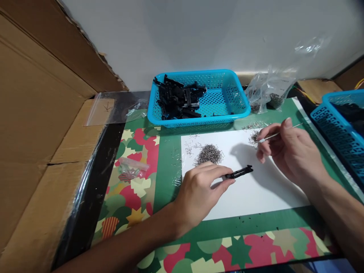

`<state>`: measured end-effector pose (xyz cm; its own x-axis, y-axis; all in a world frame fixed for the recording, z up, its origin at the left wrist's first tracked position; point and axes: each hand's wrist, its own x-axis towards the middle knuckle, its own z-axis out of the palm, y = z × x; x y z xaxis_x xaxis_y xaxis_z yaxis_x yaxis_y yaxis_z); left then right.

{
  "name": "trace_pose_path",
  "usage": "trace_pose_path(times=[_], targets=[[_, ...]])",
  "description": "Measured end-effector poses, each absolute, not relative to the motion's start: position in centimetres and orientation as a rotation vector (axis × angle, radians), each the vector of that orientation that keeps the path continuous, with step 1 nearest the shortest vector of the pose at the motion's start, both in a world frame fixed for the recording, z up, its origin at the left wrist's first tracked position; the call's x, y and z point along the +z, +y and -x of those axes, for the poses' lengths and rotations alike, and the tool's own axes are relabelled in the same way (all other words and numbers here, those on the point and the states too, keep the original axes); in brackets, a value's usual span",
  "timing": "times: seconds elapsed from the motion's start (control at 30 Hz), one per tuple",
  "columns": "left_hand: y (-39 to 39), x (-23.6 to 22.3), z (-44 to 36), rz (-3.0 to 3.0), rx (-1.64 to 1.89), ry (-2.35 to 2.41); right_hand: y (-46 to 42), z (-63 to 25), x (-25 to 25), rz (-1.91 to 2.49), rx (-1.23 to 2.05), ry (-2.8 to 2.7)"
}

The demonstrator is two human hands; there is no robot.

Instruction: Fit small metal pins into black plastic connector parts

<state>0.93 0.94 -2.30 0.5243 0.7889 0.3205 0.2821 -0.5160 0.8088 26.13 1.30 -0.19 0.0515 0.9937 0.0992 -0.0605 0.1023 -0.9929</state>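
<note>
My left hand [203, 185] pinches one end of a slim black plastic part [241, 172] between thumb and fingers, above a white sheet of paper [256, 193]. The part's free end points right. In my right hand [292, 151], raised over the paper's right side, is a thin metal rod with a white tip [262, 140], held between thumb and fingers. That tip points left, toward a small heap of metal pieces [254, 137]. Just behind my left hand lies a larger heap of tiny bent metal pieces [209, 154], with loose ones scattered left of it.
A blue basket [199, 123] of black plastic parts [179, 96] stands at the back. Clear bags [270, 93] with metal pieces sit to its right. Another blue basket [338, 121] is at the right edge. Cardboard [36, 113] walls the left, and a small plastic bag [133, 167] lies on the patterned sheet.
</note>
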Motion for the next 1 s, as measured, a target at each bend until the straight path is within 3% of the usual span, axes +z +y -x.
trace_pose_path(times=[0.43,1.0], targets=[[1.1,-2.6,-1.1,-2.164,0.889,0.905,-1.6,-24.0,2.6,1.293,1.196,-1.924],[0.9,-2.8,-1.3,-2.193,0.952,0.89,-1.8,-23.6,2.2,1.431,1.067,-2.015]])
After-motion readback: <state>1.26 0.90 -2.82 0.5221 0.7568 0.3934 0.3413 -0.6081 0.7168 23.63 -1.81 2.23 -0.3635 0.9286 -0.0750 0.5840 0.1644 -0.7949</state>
